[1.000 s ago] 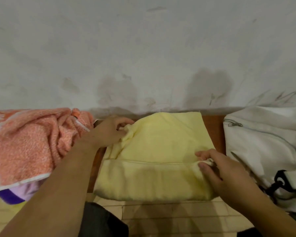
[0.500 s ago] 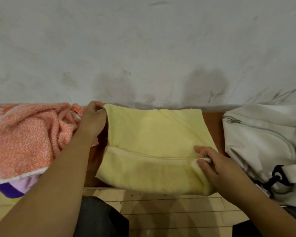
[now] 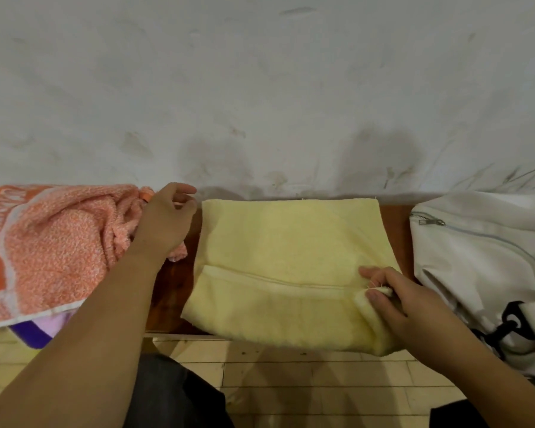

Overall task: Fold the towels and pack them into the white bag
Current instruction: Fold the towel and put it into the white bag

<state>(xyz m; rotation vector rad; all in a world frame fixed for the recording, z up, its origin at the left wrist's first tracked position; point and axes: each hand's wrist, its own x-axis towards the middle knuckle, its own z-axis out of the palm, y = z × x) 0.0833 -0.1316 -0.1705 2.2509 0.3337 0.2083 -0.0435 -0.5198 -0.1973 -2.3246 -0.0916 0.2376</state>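
Note:
A pale yellow towel (image 3: 291, 257) lies folded flat on the brown bench, its near edge hanging slightly over the front. My right hand (image 3: 396, 301) pinches the towel's right side where the folded layer ends. My left hand (image 3: 167, 223) hovers just left of the towel's far left corner with its fingers loosely curled, holding nothing, over the edge of an orange and white towel (image 3: 53, 248) heaped at the left. The white bag (image 3: 476, 257) with a zip and a black clip lies at the right, next to the yellow towel.
A purple cloth (image 3: 40, 332) peeks out under the orange towel. The brown bench (image 3: 173, 285) stands against a stained grey wall (image 3: 260, 103). Pale floor tiles (image 3: 291, 375) and my dark trousers are below the bench's front edge.
My left hand spread the towel's far left corner out flat against the wall, then let go and drew slightly left. My right hand has kept its pinch on the right side.

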